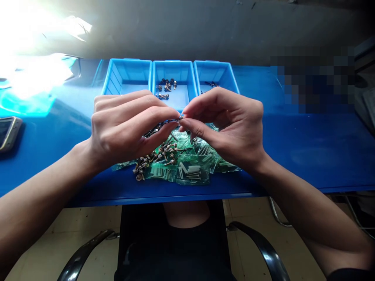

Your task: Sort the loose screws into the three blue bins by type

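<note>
My left hand [125, 127] and my right hand [237, 121] meet fingertip to fingertip above a pile of hardware. Thumb and forefinger of each are pinched on a small metal screw [181, 116], mostly covered by the fingers. Beneath them lies a heap of loose screws [159, 155] with hex heads and washers. Green plastic packets [193, 171] holding white wall plugs and thin screws lie beside and under the heap. Part of the pile is hidden behind my hands.
Behind my hands stand three blue bins: a left bin [108, 78], a middle bin [187, 88] holding several screws, and a right bin [233, 78] with a few dark screws. A phone [11, 132] lies at the left of the blue table [307, 156].
</note>
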Motion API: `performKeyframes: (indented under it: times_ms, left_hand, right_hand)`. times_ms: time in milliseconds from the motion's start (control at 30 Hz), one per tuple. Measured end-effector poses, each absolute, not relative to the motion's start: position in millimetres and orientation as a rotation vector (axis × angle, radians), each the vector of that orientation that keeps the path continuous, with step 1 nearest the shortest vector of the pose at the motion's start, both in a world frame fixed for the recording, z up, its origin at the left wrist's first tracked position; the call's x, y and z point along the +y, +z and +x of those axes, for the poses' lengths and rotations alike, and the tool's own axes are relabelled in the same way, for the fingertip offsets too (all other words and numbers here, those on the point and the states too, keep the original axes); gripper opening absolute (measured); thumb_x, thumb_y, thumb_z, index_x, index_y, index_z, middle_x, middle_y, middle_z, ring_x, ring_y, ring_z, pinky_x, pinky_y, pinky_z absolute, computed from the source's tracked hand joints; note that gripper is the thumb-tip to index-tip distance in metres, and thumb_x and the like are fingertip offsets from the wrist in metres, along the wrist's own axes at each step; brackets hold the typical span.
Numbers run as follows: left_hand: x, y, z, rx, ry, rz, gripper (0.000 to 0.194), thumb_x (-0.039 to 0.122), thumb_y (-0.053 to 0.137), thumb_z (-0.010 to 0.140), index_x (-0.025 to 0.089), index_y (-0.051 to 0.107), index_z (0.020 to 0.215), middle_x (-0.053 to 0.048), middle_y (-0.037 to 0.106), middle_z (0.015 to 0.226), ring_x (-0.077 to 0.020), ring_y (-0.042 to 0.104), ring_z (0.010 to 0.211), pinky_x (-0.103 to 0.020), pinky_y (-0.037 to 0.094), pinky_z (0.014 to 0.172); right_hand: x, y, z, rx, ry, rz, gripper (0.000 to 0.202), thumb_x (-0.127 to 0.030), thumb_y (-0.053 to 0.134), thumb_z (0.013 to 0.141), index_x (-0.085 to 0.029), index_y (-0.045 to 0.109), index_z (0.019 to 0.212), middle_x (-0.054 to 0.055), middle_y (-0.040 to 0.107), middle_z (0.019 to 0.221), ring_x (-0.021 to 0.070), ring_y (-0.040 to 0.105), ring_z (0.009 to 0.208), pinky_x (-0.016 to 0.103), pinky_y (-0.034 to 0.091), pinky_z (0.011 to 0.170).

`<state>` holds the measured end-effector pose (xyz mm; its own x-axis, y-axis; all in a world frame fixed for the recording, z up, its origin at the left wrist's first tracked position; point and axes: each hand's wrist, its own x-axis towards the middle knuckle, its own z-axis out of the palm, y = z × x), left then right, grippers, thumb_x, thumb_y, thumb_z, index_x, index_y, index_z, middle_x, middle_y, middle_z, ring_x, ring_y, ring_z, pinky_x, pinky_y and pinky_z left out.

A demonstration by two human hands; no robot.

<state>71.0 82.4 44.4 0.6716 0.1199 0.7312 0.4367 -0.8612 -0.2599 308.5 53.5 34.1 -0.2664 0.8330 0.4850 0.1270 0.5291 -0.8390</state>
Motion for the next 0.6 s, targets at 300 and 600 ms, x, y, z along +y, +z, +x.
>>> performKeyframes:
  times_ms: [300,600]
  left_hand:
    - [85.0,38.0,68.8,-0.472,-1.09,-2.52,0.006,0.028,0.068,0.11,0.024,0.069,0.113,0.0,0.081,0.095,-0.0154,0.078,0.083,-0.028,0.059,0.069]
    - [81.4,39.4,73.1,-0.51,-1.092,-2.513,0.011,0.022,0.072,0.106,0.027,0.067,0.114,0.002,0.082,0.096,-0.0151,0.08,0.084,-0.028,0.061,0.07]
  right_hand:
    - [53.4,35.0,309.7,-1.705,0.887,-0.746,0.018,-0.029,0.095,0.087,-0.031,0.082,0.098,-0.001,0.083,0.093,0.0244,0.081,0.082,0.039,0.074,0.07]
    - [56.1,32.7,309.0,-1.713,0.919,-0.803,0.022,-0.034,0.096,0.084,-0.034,0.079,0.098,-0.002,0.081,0.096,0.0251,0.081,0.088,0.039,0.075,0.069]
